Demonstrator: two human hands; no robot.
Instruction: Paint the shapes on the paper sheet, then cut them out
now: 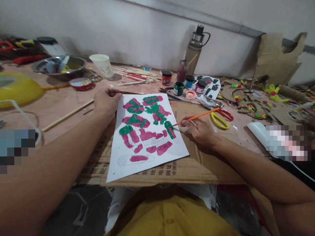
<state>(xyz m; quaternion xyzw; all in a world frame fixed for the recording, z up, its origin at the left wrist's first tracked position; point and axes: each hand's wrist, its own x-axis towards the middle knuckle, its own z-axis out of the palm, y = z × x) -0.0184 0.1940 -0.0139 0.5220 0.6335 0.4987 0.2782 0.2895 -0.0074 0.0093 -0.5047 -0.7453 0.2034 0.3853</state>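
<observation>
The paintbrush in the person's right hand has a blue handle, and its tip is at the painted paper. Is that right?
Not quite: the head view shows an orange handle. The paintbrush is in the right hand, with its tip at the painted paper.

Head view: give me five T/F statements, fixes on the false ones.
1. The right hand holds an orange paintbrush. True.
2. The painted paper lies on cardboard. True.
3. The left hand is at the paper's bottom edge. False: the left hand is at its upper-left corner.
4. Every outline is fully painted. False: the bottom shape is only partly filled.
5. A tall bottle stands near the wall. True.
</observation>
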